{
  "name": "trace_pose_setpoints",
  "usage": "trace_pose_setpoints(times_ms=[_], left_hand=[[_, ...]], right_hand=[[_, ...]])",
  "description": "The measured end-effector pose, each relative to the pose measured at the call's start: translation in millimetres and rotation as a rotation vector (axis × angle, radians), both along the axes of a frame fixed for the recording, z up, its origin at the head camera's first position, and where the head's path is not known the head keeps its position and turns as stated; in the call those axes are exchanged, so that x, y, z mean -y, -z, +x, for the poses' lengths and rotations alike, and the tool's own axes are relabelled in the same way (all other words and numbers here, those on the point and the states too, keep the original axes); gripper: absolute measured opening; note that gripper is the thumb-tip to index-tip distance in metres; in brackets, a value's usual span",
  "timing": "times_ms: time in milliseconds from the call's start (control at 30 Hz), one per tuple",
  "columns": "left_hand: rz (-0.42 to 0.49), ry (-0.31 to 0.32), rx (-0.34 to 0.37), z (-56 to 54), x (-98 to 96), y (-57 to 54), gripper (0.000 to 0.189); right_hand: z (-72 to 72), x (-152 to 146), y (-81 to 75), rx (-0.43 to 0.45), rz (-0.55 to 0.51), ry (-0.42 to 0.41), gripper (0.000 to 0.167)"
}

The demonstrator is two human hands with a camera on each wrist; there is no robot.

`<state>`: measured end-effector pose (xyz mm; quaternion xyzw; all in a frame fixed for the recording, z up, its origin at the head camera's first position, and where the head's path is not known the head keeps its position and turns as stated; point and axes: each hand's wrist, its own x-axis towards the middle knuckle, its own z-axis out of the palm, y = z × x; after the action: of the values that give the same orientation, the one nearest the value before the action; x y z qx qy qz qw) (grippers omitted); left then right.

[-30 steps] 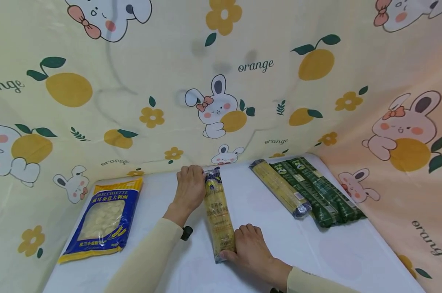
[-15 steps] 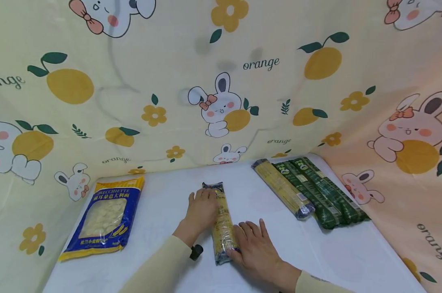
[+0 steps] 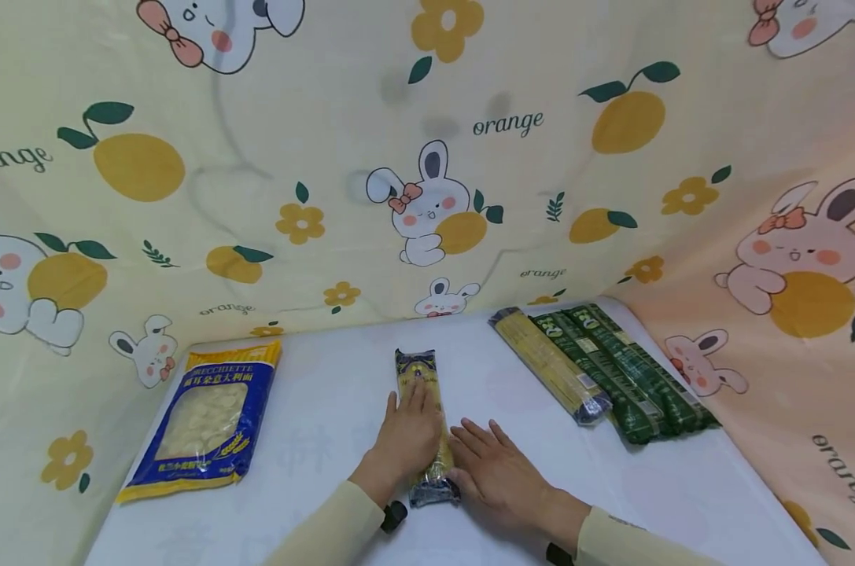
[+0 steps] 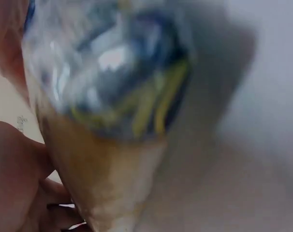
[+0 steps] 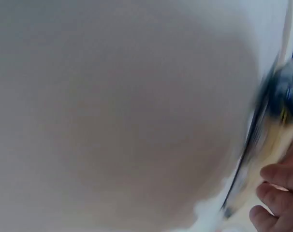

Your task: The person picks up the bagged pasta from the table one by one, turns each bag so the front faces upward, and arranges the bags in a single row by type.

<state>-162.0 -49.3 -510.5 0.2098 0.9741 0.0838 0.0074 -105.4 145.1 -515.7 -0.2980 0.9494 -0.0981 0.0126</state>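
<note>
A long, clear-wrapped packet of spaghetti (image 3: 418, 366) with dark blue ends lies lengthwise in the middle of the white table. My left hand (image 3: 411, 432) rests on top of it, fingers extended toward its far end. Along the packet's lower right side is my right hand (image 3: 501, 475), fingers straight and thumb at the packet's edge. The left wrist view is filled by the near end of the spaghetti packet (image 4: 112, 72), blurred. In the right wrist view, the packet (image 5: 270, 145) shows at the right edge beside some fingers (image 5: 277, 198).
A blue and yellow bag of orecchiette (image 3: 200, 420) lies at the left. At the back right, another spaghetti packet (image 3: 547, 362) lies beside two green long packets (image 3: 597, 377) (image 3: 639, 369). A patterned cloth (image 3: 314, 157) rises behind the table (image 3: 314, 409).
My left hand has slid from the packet's far end toward its middle, fingers now extended. The packet's far end has come down and nearer. My right hand's fingers have straightened.
</note>
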Motion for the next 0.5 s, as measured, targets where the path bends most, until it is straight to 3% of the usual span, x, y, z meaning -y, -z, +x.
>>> trace_pose_setpoints(times_ms=[100,233,367,500], left_hand=[[0.002,0.006,0.016,7.8,-6.3,2.3,0.058],[-0.012,0.002,0.050,17.8,-15.9,7.2,0.065],[-0.036,-0.026,0.044,19.4,-19.5,13.1,0.067],[-0.056,-0.035,0.019,17.2,-15.1,14.4,0.065]], right_hand=[[-13.3,-26.3,-1.8,-0.081,0.013,0.015,0.053],[-41.1,-65.0,-1.2,-0.169,0.047,0.109,0.056],[-68.6,-101.3,-1.0,-0.174,0.078,0.201,0.061],[-85.2,-126.1,2.2,-0.105,0.110,0.292,0.066]])
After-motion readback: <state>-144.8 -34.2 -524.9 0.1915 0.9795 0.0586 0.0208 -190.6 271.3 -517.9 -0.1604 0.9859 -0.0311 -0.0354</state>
